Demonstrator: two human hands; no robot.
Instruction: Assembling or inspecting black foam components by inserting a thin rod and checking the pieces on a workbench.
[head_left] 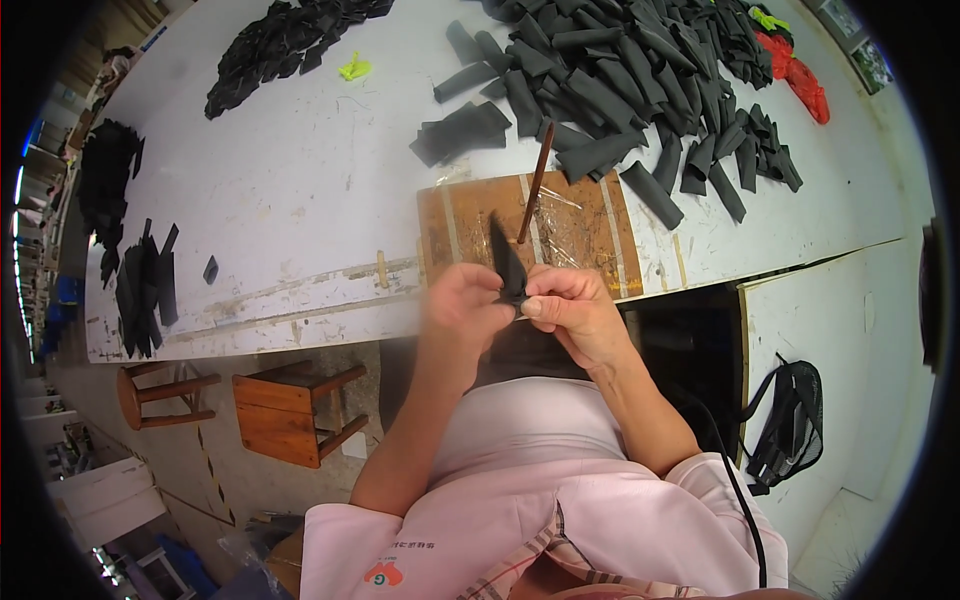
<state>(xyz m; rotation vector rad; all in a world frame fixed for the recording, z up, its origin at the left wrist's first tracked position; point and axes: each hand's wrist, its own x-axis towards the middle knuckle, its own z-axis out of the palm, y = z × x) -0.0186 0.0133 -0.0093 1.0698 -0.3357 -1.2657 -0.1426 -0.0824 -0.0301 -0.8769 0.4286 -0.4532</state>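
- Both forearms come up from the lower edge, bent at the elbows, and the hands meet close in front of the chest, just short of the table (300,200) edge.
- The left hand (462,305) is curled, fingers folded in toward the right hand; it is blurred, so the exact placing of its fingers cannot be told, though it seems to pinch the lower end of the black piece (507,268).
- The right hand (570,305) is clenched lightly, thumb and forefinger pressed on the same lower end of the piece.
- The piece is a narrow, dark, pointed strip of fabric that stands up between the two hands, tilted slightly left; its lower end is hidden by the fingers.
- Just beyond the hands lies a brown board (580,235), with a thin brown stick (534,185) standing on it, leaning right, just beside the tip of the piece.
- Farther beyond the right hand sits a big heap (620,70) of dark folded pieces; a smaller heap (280,45) lies well beyond the left hand.
- Down and left of the left hand stands a wooden stool (295,410).
- A black bag (790,420) hangs right of the right arm, partly cut by shadow.
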